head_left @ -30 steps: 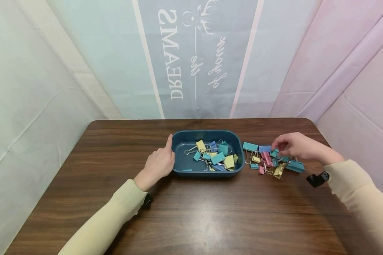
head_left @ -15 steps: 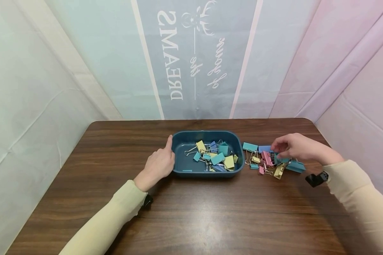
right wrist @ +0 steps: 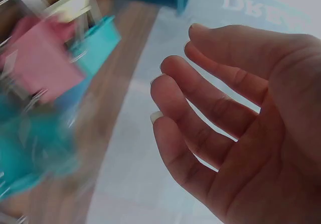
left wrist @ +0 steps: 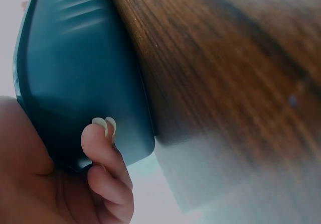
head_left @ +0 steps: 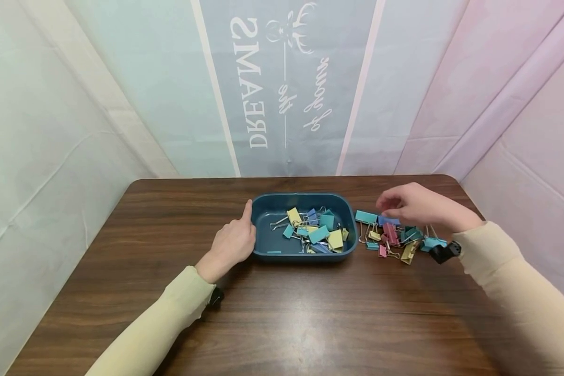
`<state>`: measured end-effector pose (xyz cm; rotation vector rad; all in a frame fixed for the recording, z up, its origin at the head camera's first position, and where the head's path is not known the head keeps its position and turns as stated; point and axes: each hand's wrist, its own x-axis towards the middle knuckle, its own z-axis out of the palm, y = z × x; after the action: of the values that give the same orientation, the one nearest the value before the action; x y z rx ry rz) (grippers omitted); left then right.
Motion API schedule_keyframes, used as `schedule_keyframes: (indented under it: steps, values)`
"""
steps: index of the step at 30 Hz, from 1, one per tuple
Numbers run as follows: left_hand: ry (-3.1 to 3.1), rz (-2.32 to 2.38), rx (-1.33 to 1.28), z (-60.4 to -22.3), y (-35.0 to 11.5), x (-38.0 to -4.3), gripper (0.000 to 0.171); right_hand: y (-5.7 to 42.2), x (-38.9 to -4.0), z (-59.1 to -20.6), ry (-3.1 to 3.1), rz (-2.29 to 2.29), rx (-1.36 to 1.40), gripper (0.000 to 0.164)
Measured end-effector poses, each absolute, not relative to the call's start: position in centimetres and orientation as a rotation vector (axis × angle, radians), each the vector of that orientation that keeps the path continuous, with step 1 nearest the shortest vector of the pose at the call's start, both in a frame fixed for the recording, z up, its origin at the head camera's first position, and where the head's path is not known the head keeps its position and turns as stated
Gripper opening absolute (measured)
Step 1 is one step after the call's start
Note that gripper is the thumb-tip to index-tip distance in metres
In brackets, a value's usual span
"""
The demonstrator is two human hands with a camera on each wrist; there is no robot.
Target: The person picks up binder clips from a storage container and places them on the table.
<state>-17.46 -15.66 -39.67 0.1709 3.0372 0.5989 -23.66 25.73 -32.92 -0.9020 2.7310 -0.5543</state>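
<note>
A dark teal plastic bin (head_left: 305, 258) stands mid-table, holding several yellow, teal and blue binder clips (head_left: 318, 234). At its left end my left hand (head_left: 231, 241) holds the bin; one digit lies along the rim. In the left wrist view, curled fingers (left wrist: 100, 143) touch the outer wall. My right hand (head_left: 425, 206) is raised above the far side of a loose pile of binder clips (head_left: 391, 234) right of the bin. Loosely bent fingers (right wrist: 173, 91) show in the right wrist view, with nothing between them; the clips there are blurred.
The brown wooden table (head_left: 291, 313) reaches back to a printed cloth (head_left: 286, 89) with mirrored lettering. Pale cloth (head_left: 47, 156) also hangs at the left and right sides. The clip pile sits against the bin's right end, some wire handles sticking up.
My right hand has risen from the pile and moved left. A small teal clip at its fingertips one second ago is no longer there. The left hand and bin stay put.
</note>
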Motion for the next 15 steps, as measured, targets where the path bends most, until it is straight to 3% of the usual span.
schedule_keyframes:
  steps: [15]
  values:
    - [3.043, 0.583, 0.155, -39.6, -15.6, -17.3, 0.063, 14.1, -26.5, -31.0, 2.586, -0.56, -1.018, 0.014]
